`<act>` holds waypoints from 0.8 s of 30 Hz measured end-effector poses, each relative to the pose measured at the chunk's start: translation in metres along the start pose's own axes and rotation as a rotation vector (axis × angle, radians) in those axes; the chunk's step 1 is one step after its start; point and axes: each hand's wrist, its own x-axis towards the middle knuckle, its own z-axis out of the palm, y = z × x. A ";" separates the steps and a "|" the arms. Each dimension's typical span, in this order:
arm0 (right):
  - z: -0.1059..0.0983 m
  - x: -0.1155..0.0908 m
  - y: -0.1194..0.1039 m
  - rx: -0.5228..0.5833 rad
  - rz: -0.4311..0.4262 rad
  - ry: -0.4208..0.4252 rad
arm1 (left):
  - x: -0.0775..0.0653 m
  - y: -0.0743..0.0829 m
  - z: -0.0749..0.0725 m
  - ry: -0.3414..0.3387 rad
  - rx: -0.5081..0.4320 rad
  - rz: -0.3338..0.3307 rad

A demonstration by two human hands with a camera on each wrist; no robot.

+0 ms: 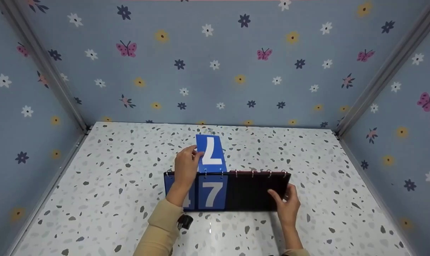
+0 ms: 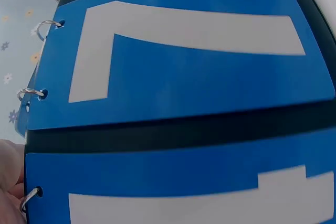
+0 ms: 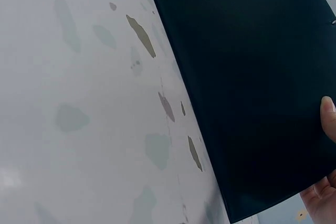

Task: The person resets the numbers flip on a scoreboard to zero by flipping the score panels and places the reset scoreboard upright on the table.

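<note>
A black flip scoreboard (image 1: pixel 254 192) stands on the table, with metal rings along its top edge. On its front hangs a blue card with a white 7 (image 1: pixel 220 195); left of it, another blue card (image 2: pixel 157 171) with a white numeral is partly hidden by my left arm. Behind the top edge, a raised blue number card (image 1: pixel 215 153) shows an upside-down 7. My left hand (image 1: pixel 186 167) pinches that raised card at its left side. My right hand (image 1: pixel 289 208) grips the scoreboard's right edge, thumb (image 3: pixel 328 116) on the front and fingers behind.
The speckled white table (image 1: pixel 129 153) extends around the scoreboard. Blue walls (image 1: pixel 215 78) with flowers and butterflies enclose the back and both sides. A small black object (image 1: pixel 185 222) sits beside my left sleeve. Red edging shows behind the scoreboard's right half.
</note>
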 end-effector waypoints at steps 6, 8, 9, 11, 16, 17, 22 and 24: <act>0.004 0.001 0.028 -0.057 -0.088 0.016 | -0.004 -0.001 -0.004 0.020 0.052 0.063; 0.006 0.002 0.042 -0.063 -0.133 0.027 | -0.007 0.001 -0.007 0.037 0.053 0.082; 0.007 0.002 0.047 -0.065 -0.151 0.031 | -0.009 0.002 -0.008 0.050 0.052 0.090; 0.007 0.002 0.051 -0.064 -0.169 0.033 | -0.013 0.006 -0.010 0.078 0.043 0.106; 0.006 0.001 0.042 -0.079 -0.144 0.019 | -0.030 0.014 -0.013 0.156 0.017 0.150; 0.006 0.001 0.039 -0.082 -0.131 0.017 | -0.034 0.016 -0.013 0.170 0.019 0.161; 0.002 -0.001 0.010 -0.059 -0.038 0.007 | -0.055 0.020 -0.014 0.230 0.029 0.212; 0.001 -0.001 -0.002 -0.036 -0.010 0.010 | -0.063 0.019 -0.013 0.246 0.022 0.218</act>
